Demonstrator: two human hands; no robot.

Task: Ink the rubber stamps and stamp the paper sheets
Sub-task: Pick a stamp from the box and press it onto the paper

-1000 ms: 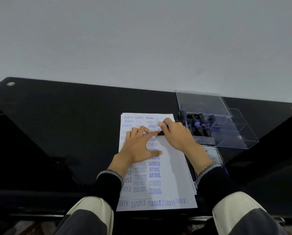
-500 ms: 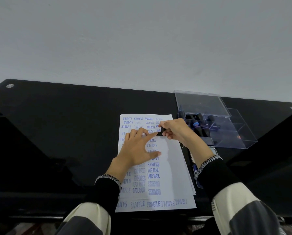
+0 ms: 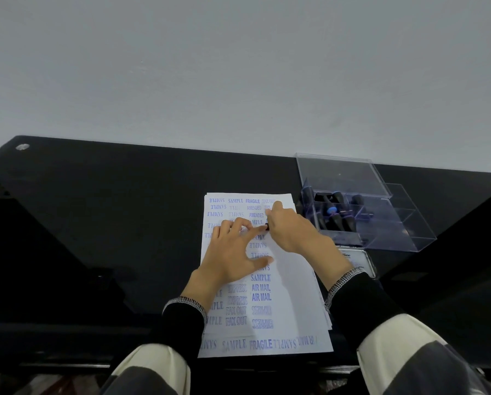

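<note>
Right hand [image 3: 291, 232] pinching small black rubber stamp [image 3: 267, 227] onto white printed paper sheet [image 3: 292, 280]; left hand [image 3: 232, 258] flat, pinning it. Risk: smeared print if rocked.

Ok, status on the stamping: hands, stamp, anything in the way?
Left hand flat on the paper sheet, pinning it. Right hand grips a small dark stamp, down on the sheet. Clear stamp box to the right, nothing obstructing.

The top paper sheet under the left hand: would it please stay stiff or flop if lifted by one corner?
Probably floppy: the top paper sheet looks thin and lies flat on a fanned stack. It may also slide easily; the left hand rests spread on it, seemingly to steady it.
</note>
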